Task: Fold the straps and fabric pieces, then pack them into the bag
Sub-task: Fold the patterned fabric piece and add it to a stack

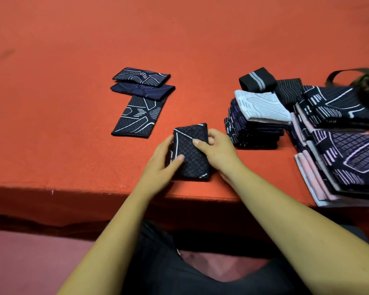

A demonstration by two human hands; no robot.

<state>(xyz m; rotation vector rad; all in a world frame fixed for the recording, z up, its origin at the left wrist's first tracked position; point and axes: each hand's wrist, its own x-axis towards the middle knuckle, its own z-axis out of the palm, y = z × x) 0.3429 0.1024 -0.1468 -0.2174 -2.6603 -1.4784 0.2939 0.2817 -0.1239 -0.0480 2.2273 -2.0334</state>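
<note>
We find the folded fabric piece point(190, 152) held between both hands, near the front edge of the table point(179, 50). The left hand point(160, 167) grips its left edge, thumb on top. The right hand point(218, 153) pinches its right edge, thumb on top. Beyond and left of the grip lie three folded pieces point(136, 116). Just right of the grip stands a stack point(254, 133) with a white piece point(262, 107) on it.

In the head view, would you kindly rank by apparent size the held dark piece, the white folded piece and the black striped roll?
1. held dark piece (nearest the camera, which helps)
2. white folded piece
3. black striped roll
</note>
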